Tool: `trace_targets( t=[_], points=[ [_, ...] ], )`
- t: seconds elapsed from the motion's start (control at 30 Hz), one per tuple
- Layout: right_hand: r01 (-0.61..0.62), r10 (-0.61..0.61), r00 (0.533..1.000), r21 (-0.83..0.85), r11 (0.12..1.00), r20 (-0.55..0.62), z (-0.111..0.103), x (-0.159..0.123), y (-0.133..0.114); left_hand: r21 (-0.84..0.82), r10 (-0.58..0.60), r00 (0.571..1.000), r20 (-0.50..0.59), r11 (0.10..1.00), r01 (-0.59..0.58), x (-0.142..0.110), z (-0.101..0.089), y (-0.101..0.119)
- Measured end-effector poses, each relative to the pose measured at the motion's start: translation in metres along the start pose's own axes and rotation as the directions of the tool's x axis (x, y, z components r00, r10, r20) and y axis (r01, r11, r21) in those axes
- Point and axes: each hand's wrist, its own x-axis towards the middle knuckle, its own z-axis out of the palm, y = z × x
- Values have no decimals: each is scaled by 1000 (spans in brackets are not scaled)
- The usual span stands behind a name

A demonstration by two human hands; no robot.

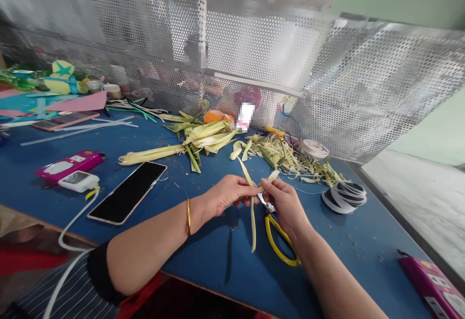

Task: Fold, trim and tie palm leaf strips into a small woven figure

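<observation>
My left hand (227, 194) and my right hand (285, 200) meet above the blue table (203, 256), both pinching a long pale green leaf strip (252, 215). One end of the strip hangs down toward the table; the other runs up to the leaves behind. Under my right hand lie yellow-handled scissors (278, 239), blades toward my fingers. A gold bangle sits on my left wrist.
A pile of leaves (201, 140) and shredded scraps (294, 161) lies behind my hands. A black phone (127, 192), a pink device (69, 163) and a white charger (78, 181) sit at left. A tape roll (344, 196) lies at right. A perforated metal screen (254, 57) stands behind.
</observation>
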Motion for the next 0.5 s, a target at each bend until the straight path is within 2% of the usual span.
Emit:
trace_targets(
  t=[0.1, 0.2, 0.33, 0.4, 0.43, 0.5],
  points=[
    [115, -123, 989, -96, 989, -86, 3, -3, 3, 54, -6, 1000, 20, 999, 5, 1, 0, -5],
    [174, -199, 978, -287, 942, -60, 0, -3, 1, 110, -18, 998, 62, 994, 12, -1, 0, -4],
    [357, -393, 918, -542, 760, 54, -7, -2, -8, 206, -66, 991, 112, 978, 41, -6, 4, 0],
    [415, -383, 906, -557, 719, 181, -8, -2, -11, 235, -73, 991, 116, 971, 44, -9, 7, 2],
    [414, -339, 910, -550, 725, 238, -8, -2, -12, 247, -72, 991, 108, 968, 44, -10, 8, 3],
    [360, -248, 930, -534, 765, 272, -7, -3, -10, 273, -73, 993, 87, 961, 47, -11, 10, 4]
  ],
)
